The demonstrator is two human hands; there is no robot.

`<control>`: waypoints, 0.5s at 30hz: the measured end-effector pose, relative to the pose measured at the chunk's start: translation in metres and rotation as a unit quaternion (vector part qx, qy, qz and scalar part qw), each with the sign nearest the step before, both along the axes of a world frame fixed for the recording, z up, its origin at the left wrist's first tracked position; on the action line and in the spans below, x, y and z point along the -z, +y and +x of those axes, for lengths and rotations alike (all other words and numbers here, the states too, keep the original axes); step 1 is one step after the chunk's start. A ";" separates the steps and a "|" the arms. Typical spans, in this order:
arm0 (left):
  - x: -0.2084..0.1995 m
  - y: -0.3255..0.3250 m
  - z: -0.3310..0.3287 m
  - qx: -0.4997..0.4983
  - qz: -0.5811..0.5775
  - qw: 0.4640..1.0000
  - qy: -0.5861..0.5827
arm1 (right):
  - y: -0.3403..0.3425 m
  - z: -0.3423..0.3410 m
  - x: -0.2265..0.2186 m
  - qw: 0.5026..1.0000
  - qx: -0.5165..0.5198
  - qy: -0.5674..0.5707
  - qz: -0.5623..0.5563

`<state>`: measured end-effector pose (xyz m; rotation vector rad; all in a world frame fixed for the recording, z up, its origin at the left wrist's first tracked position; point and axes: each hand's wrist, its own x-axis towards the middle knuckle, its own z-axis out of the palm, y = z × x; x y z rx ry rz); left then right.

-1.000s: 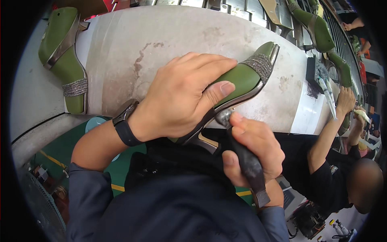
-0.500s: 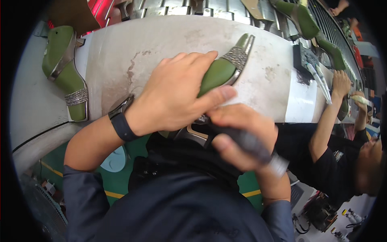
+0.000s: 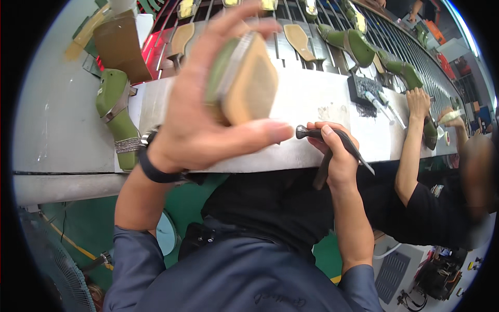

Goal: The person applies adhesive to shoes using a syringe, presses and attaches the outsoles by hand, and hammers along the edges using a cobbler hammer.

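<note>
My left hand (image 3: pixel 192 104) is raised over the bench, its fingers round a sandal (image 3: pixel 252 78) built on a green last. The tan sole faces right, and motion blurs both the sandal and the fingertips. My right hand (image 3: pixel 338 151) grips dark metal pincers (image 3: pixel 335 136) above the bench's near edge. Their rounded head points left, close to my left thumb but apart from the sandal. At the bench's left lies another sandal on a green last (image 3: pixel 118 117), with a sparkly band and a metallic strap.
Behind the bench (image 3: pixel 296 151) runs a slatted conveyor (image 3: pixel 332 57) carrying tan soles (image 3: pixel 297 41) and green lasts (image 3: pixel 358 48). A black block (image 3: pixel 364 88) and syringes (image 3: pixel 382 106) stand at the right. A co-worker's arm (image 3: pixel 410 140) reaches in there. A cardboard piece (image 3: pixel 122 47) stands at the back left.
My left hand has lifted the sandal off the bench's near edge and turned its sole sideways. My right hand has drawn away from it with the pincers. The view has tilted toward the conveyor.
</note>
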<state>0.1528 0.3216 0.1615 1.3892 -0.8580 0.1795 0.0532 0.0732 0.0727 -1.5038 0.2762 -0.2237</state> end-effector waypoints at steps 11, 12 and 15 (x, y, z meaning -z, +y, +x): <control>0.007 -0.044 -0.034 -0.109 0.125 0.984 -0.064 | 0.033 -0.029 -0.125 0.903 -0.165 -0.330 -0.219; 0.008 -0.045 -0.036 -0.107 0.125 0.984 -0.074 | 0.030 -0.029 -0.133 0.903 -0.165 -0.329 -0.223; 0.016 -0.044 -0.037 -0.089 0.112 0.984 -0.103 | 0.027 -0.031 -0.152 0.911 -0.200 -0.256 -0.255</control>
